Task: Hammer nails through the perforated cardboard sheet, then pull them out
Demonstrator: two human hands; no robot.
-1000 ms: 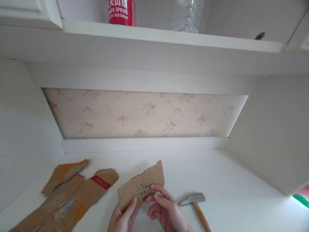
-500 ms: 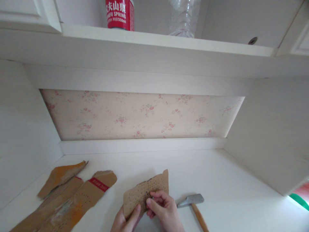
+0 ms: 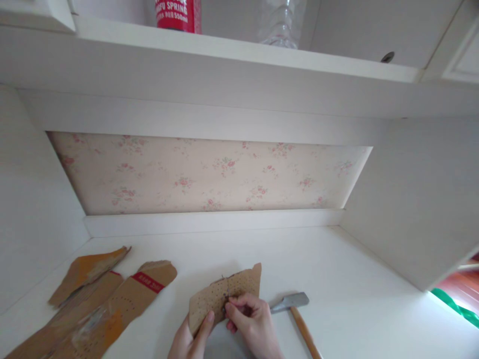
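Note:
A piece of brown cardboard [image 3: 211, 298], dotted with many small holes, is tilted up above the white surface near the bottom middle. My left hand [image 3: 192, 336] grips its lower left part, thumb on the near face and the other fingers behind. Against that face, right of centre, the thumb and fingertips of my right hand [image 3: 252, 319] are pinched together. Small dark specks show by the fingertips, but what the pinch holds is too small to make out. Just right of this hand lies a hammer [image 3: 294, 300] with a grey metal head and a wooden handle.
Torn cardboard pieces [image 3: 129, 299] lie at the left on the white surface [image 3: 322, 264]. Overhead, a shelf [image 3: 224, 47] carries a red-labelled bottle [image 3: 177, 15] and a clear plastic bottle [image 3: 282, 25]. White side panels flank the space, with floral wallpaper behind.
The view has shifted slightly, moving most of the scene left and up. Both hands keep their hold at the cardboard. A thin dark strand now shows near its top edge.

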